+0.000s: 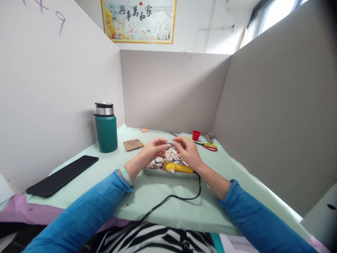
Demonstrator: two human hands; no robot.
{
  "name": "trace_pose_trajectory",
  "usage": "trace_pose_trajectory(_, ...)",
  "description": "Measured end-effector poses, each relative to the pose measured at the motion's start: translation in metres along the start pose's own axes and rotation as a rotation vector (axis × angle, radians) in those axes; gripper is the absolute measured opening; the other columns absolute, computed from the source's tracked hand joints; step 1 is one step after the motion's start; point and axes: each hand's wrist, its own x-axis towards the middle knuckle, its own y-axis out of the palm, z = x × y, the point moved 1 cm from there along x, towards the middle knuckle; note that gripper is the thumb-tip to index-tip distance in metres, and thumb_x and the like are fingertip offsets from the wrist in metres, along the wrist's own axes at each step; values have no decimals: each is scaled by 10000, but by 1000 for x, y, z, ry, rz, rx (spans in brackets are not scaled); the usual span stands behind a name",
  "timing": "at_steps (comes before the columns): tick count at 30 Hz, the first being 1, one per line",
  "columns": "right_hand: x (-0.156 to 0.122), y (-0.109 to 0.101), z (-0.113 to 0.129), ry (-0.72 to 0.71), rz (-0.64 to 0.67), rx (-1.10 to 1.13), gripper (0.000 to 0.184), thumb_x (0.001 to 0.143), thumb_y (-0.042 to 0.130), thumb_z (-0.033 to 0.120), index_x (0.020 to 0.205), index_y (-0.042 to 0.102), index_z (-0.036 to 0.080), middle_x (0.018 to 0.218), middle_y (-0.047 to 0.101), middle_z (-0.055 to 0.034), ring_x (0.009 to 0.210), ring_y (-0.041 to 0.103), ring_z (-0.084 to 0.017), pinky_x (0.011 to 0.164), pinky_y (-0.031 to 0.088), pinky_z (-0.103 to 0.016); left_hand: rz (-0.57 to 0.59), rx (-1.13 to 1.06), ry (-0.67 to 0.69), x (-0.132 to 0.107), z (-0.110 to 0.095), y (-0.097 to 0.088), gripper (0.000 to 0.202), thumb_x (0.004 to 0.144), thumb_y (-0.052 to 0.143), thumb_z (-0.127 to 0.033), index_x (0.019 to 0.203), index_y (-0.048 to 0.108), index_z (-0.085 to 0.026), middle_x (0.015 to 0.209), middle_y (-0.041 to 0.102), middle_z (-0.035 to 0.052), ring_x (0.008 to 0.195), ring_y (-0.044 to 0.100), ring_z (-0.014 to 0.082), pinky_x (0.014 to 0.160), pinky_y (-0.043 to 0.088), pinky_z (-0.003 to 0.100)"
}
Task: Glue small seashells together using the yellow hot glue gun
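Observation:
Both my hands meet above a shallow metal tray point(168, 173) of several small pale pieces. My left hand point(154, 149) and my right hand point(186, 149) pinch a tiny light object point(170, 143) between their fingertips; it is too small to name. A yellow-handled tool point(179, 168) lies across the tray's front, its black cord point(173, 196) trailing off the table toward me. I wear blue sleeves and a pale green bangle point(125, 175) on the left wrist.
A green flask point(105, 128) stands at the left, a black phone point(63, 175) lies nearer the edge. A brown card point(133, 144), a red cup point(196, 135) and yellow-red scissors point(209, 146) lie beyond the tray. Grey partition walls enclose three sides.

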Motion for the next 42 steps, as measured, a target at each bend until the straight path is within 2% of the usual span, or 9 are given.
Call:
trace_pose_trajectory(4,-1,-1,8,-127,19,-95,133,855,526,300,842,632,219,811,621,-37,700,536,-171,675,430,-309,-26,82,30,1,3,-1,351,629,773,-296,893,594,-150,844,585,-3,572,551,60,552,493,236)
trace_pose_trajectory(11,-2,-1,14,-173,58,-151,131,862,514,263,812,626,221,780,618,-38,732,538,-183,684,420,-314,-38,259,93,3,5,-2,350,644,750,-342,884,596,-140,821,597,6,520,534,55,534,485,231)
trace_pose_trajectory(19,-2,-1,14,-167,40,-167,120,860,518,256,809,618,215,784,617,-35,708,539,-173,664,409,-300,-18,351,155,3,5,-2,343,676,716,-383,894,586,-153,847,596,7,521,531,53,510,466,215)
trace_pose_trajectory(27,-2,0,10,-150,29,-173,108,855,520,250,802,606,210,739,589,-25,677,532,-163,641,405,-289,-13,433,171,1,2,-1,314,704,691,-359,918,579,-158,863,601,13,536,556,66,511,456,212)
trace_pose_trajectory(34,-3,-1,9,-127,17,-179,82,851,527,247,836,597,207,761,589,-24,671,525,-158,638,398,-284,-36,391,165,2,4,-2,323,716,680,-369,942,581,-161,926,591,18,528,543,56,530,468,228)
trace_pose_trajectory(42,-3,0,11,-138,19,-218,96,844,521,223,786,588,187,713,578,-10,634,519,-134,607,385,-257,-30,453,165,0,1,1,335,707,679,-377,930,580,-148,823,612,8,531,559,69,500,439,202)
